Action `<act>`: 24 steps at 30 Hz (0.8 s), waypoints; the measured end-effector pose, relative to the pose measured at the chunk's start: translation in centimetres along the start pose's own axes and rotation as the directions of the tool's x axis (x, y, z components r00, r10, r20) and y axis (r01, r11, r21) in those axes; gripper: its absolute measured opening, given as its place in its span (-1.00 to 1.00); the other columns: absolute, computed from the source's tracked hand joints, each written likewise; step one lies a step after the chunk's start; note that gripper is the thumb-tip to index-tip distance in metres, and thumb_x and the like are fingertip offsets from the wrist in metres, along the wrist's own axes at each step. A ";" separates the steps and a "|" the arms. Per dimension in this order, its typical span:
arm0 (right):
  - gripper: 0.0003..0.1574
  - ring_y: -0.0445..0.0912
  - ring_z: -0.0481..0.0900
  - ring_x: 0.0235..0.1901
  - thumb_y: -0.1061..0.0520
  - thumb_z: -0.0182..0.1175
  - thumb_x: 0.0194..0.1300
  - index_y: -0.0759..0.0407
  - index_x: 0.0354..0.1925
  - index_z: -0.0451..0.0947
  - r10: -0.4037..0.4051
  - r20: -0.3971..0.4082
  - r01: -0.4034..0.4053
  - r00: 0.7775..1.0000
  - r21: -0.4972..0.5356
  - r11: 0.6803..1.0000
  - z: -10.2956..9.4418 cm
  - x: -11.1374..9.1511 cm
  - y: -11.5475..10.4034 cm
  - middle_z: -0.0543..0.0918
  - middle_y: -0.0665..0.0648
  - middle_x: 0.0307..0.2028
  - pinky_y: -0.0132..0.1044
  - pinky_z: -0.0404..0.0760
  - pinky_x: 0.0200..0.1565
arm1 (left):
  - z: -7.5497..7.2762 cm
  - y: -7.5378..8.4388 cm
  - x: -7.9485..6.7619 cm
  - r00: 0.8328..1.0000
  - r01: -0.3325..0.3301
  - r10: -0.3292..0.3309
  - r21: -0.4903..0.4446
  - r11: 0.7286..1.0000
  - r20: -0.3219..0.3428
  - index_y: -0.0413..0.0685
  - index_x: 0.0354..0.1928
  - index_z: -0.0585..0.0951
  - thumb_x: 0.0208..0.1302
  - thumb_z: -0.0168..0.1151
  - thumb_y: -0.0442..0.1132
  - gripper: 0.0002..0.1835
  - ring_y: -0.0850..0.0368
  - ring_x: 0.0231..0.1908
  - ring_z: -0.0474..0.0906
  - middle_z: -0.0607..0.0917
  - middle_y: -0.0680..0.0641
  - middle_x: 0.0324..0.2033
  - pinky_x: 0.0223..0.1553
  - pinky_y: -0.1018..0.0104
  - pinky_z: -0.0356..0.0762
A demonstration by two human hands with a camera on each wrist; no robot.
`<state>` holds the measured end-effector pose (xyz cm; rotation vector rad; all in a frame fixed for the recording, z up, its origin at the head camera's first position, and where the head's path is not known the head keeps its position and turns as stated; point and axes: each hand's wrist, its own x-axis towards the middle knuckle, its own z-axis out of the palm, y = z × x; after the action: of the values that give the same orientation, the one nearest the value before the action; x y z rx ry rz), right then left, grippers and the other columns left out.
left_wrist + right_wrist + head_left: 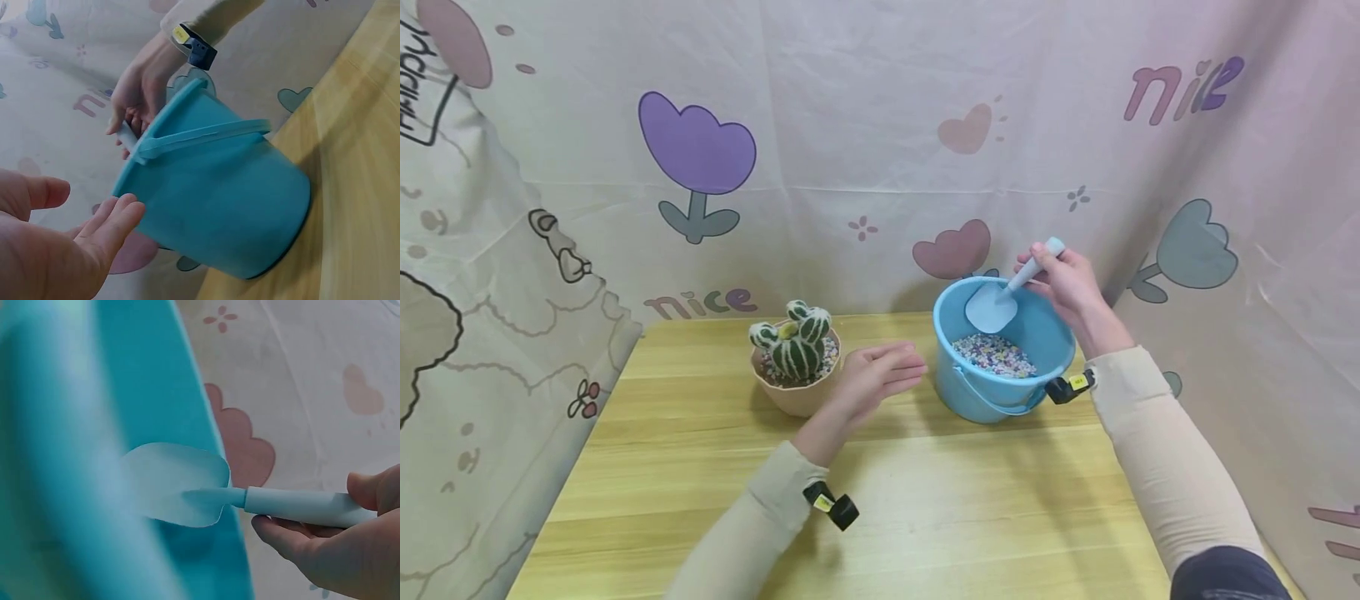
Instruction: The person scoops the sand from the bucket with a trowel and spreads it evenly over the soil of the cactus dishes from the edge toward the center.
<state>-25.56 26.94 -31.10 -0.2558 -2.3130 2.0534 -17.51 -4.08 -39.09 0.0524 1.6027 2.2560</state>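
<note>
My right hand grips the handle of a pale blue toy shovel at the bucket's far right rim. The shovel's blade hangs inside the blue bucket, above the small multicoloured pebbles at the bottom; no pebbles show on the blade. In the right wrist view, thumb and fingers hold the shovel handle. My left hand is held in the air between the bucket and a potted cactus, its fingers extended and nothing in it. The left wrist view shows this left hand near the bucket's side, apart from it.
The cactus stands in a peach-coloured pot topped with pebbles, left of the bucket. Both stand toward the back of a wooden table. A printed curtain hangs behind and along the sides. The bucket's handle is folded down at the front.
</note>
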 end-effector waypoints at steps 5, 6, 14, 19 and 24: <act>-0.34 0.21 0.44 0.48 -0.19 0.01 0.64 0.27 0.37 0.40 0.004 -0.006 -0.004 1.000 -0.091 0.996 0.2 0.3 1.0 0.52 0.30 0.34 0.04 0.46 0.53 | 1.1 -0.2 1.4 1.000 0.024 -0.024 0.001 1.000 -0.008 -0.39 0.31 0.55 0.52 0.24 -0.31 -0.58 -0.32 0.22 0.67 0.68 -0.47 0.17 0.22 0.04 0.73; -0.33 0.20 0.45 0.48 -0.19 0.00 0.64 0.28 0.38 0.39 0.004 -0.005 -0.005 1.000 -0.113 0.994 0.3 0.4 1.2 0.50 0.33 0.37 0.04 0.46 0.53 | 1.2 -0.2 1.6 1.000 0.024 -0.024 -0.001 1.000 -0.013 -0.38 0.30 0.56 0.51 0.25 -0.32 -0.59 -0.30 0.21 0.69 0.69 -0.47 0.16 0.22 0.05 0.74; -0.30 0.28 0.40 0.48 -0.19 0.00 0.66 0.38 0.35 0.41 -0.048 0.048 0.059 0.998 -0.263 0.963 0.7 0.3 1.8 0.44 0.46 0.43 0.15 0.43 0.53 | 2.2 -0.4 3.1 0.997 0.025 -0.026 -0.010 1.000 -0.070 -0.39 0.19 0.64 0.41 0.37 -0.34 -0.62 -0.02 -0.11 0.84 0.81 -0.35 -0.04 0.07 0.13 0.82; -0.36 0.26 0.48 0.39 -0.18 0.06 0.64 0.33 0.27 0.48 -0.081 0.059 0.096 0.995 -0.335 0.937 1.0 0.2 2.5 0.54 0.44 0.31 0.17 0.46 0.51 | 2.7 -0.7 3.7 0.996 0.020 -0.022 -0.023 1.000 -0.084 -0.38 0.12 0.68 0.39 0.40 -0.36 -0.67 0.05 -0.21 0.84 0.82 -0.34 -0.10 0.00 0.17 0.84; -0.37 0.24 0.51 0.35 -0.17 0.07 0.63 0.34 0.27 0.48 -0.114 0.072 0.132 0.991 -0.341 0.931 0.8 0.2 3.2 0.56 0.43 0.24 0.17 0.47 0.50 | 3.2 -0.9 4.0 0.996 0.016 -0.017 -0.012 1.000 -0.085 -0.37 0.13 0.68 0.37 0.41 -0.36 -0.65 0.03 -0.19 0.85 0.81 -0.37 -0.07 0.00 0.18 0.84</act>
<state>-25.55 26.50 -34.44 -0.0642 -2.6361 1.6067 -20.20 0.30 -39.53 -0.0611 1.6269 2.2826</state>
